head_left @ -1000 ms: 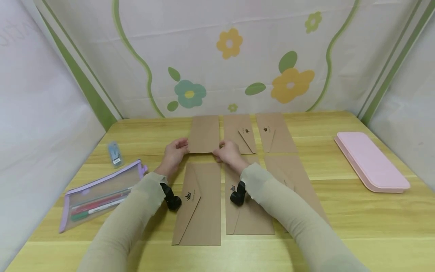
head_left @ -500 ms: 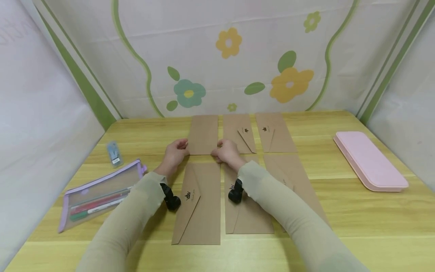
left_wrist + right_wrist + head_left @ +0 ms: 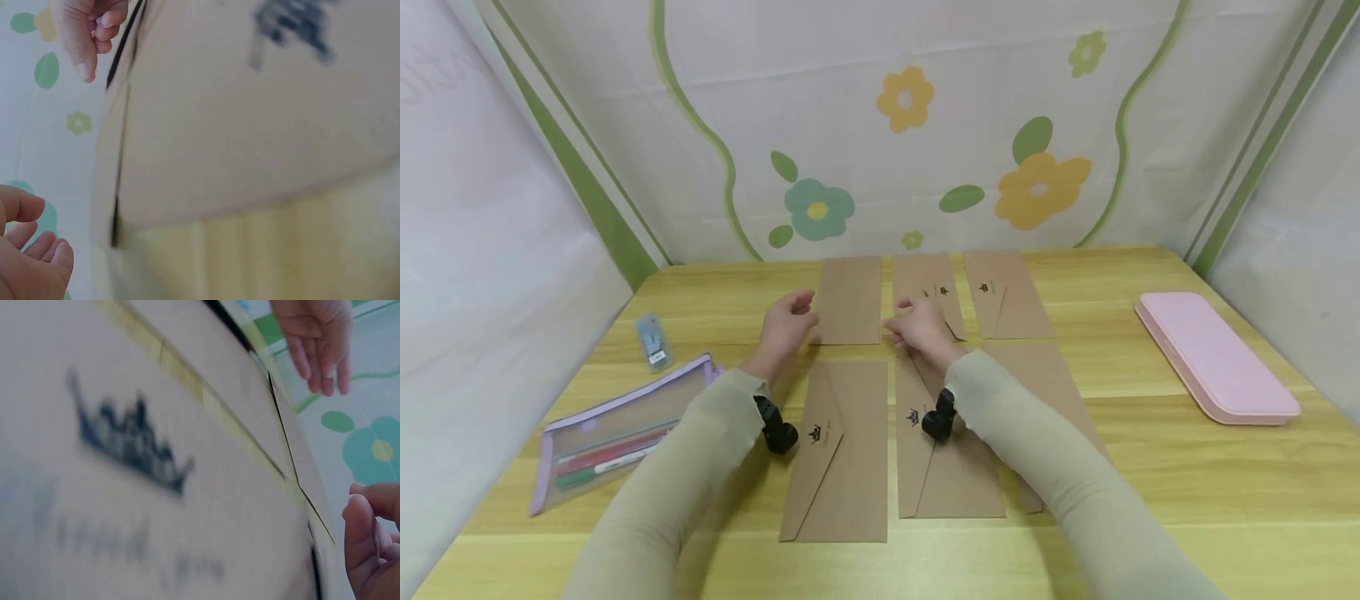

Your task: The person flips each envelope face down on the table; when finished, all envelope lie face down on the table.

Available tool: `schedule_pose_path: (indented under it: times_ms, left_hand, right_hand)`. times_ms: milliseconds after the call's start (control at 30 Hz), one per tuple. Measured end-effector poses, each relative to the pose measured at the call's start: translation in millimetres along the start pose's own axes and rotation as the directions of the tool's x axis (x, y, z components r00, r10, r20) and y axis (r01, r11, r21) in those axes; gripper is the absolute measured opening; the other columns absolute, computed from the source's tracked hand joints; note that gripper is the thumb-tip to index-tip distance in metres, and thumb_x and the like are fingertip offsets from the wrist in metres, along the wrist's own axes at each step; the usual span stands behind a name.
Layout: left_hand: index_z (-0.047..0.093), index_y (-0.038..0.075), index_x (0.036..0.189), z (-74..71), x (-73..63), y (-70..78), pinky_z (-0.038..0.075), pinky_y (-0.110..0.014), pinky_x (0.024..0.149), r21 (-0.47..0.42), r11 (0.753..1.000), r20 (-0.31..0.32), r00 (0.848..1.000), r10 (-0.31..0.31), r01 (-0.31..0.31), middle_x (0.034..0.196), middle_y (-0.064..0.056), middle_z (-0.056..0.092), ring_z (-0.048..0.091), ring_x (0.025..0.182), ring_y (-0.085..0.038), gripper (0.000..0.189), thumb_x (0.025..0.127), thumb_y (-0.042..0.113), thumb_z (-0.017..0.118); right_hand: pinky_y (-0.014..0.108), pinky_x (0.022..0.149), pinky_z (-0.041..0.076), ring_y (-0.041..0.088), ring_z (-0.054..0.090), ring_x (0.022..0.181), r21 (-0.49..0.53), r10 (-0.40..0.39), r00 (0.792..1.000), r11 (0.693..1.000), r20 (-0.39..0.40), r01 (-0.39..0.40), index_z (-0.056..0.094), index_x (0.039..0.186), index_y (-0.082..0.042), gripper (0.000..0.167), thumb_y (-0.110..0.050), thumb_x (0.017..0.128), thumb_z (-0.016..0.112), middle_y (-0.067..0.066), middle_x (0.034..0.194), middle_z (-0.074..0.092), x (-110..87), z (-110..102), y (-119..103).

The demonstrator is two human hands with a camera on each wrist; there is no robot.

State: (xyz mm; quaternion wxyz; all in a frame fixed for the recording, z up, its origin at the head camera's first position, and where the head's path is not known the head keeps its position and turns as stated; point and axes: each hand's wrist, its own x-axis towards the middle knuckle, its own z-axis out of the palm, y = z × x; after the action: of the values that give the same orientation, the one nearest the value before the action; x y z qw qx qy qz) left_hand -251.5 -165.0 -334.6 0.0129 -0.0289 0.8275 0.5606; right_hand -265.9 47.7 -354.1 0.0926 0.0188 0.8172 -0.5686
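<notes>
A plain brown envelope (image 3: 850, 300) lies flat at the back left of the table. My left hand (image 3: 784, 332) is just off its left edge, fingers relaxed and holding nothing. To its right, my right hand (image 3: 921, 327) hovers over the lower part of the back middle envelope (image 3: 913, 271). Its thumb and index finger (image 3: 357, 519) come close together with nothing seen between them. The front left envelope (image 3: 850, 467) and the front middle envelope (image 3: 958, 475) lie nearer, both printed with crowns. My right sleeve partly hides the front right envelope (image 3: 1037, 367).
A back right envelope (image 3: 1015, 292) completes the rows. To the left are a mesh pencil pouch (image 3: 625, 408) with pens inside and a small blue item (image 3: 653, 340) in clear wrapping. A pink case (image 3: 1217, 354) stands at the right. Flowered cloth (image 3: 850, 100) rises behind the table.
My right hand has left the back left envelope's lower right corner and moved right and slightly up. My left hand has drawn slightly off that envelope's left edge. The envelope now lies flat.
</notes>
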Motion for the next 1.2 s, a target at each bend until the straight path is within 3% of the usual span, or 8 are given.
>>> schedule_pose_path:
  times_ms: [200,467,700,967,1200]
  left_hand:
    - [0.043,-0.001,0.135,18.8,3.6,18.3,0.039,-0.039,0.102,-0.003,0.998,0.058,0.996,0.064,-0.064,0.138,-0.019,0.043,0.041,0.127,-0.029,0.049,0.086,-0.001,0.051]
    - [0.045,0.002,0.134,51.2,6.7,31.6,0.045,-0.042,0.096,-0.034,0.997,0.116,0.991,0.067,-0.064,0.138,-0.018,0.044,0.043,0.126,-0.028,0.049,0.086,-0.001,0.053]
    - [0.04,0.004,0.138,74.5,13.0,31.6,0.043,-0.041,0.098,-0.011,0.997,0.209,0.975,0.082,-0.081,0.142,-0.017,0.039,0.041,0.127,-0.03,0.054,0.086,-0.002,0.054]
    - [0.036,0.005,0.14,82.9,18.5,23.5,0.039,-0.041,0.102,0.058,0.995,0.286,0.956,0.063,-0.083,0.145,-0.019,0.032,0.038,0.129,-0.033,0.058,0.086,-0.005,0.055]
    - [0.036,0.006,0.141,86.2,18.9,16.6,0.041,-0.039,0.1,0.051,0.997,0.276,0.961,0.036,-0.052,0.144,-0.022,0.032,0.037,0.13,-0.031,0.064,0.083,-0.011,0.055]
  right_hand:
    - [0.024,0.052,0.048,0.019,0.061,0.058,-0.159,-0.068,0.995,0.986,-0.07,0.056,0.046,0.131,-0.004,0.05,-0.019,0.087,0.064,0.016,0.078,0.066,-4.7,-24.8,-3.7]
    - [0.037,0.084,0.049,0.025,0.059,0.091,-0.269,-0.169,0.974,0.955,-0.149,0.124,0.051,0.127,-0.001,0.048,-0.02,0.085,0.064,0.013,0.103,0.062,-8.5,-55.8,2.6]
    - [0.041,0.099,0.042,0.031,0.048,0.118,-0.25,-0.152,0.981,0.961,-0.119,0.118,0.041,0.136,0.001,0.056,-0.018,0.088,0.062,0.02,0.128,0.05,-13.0,-72.8,13.4]
    - [0.043,0.102,0.038,0.033,0.044,0.122,-0.259,-0.11,0.993,0.961,-0.051,0.093,0.036,0.139,-0.001,0.065,-0.014,0.084,0.066,0.021,0.134,0.045,-15.7,-72.9,20.8]
    - [0.041,0.102,0.039,0.032,0.044,0.122,-0.301,-0.1,0.995,0.95,-0.031,0.086,0.037,0.138,-0.001,0.07,-0.004,0.076,0.07,0.02,0.132,0.045,-13.3,-68.4,26.9]
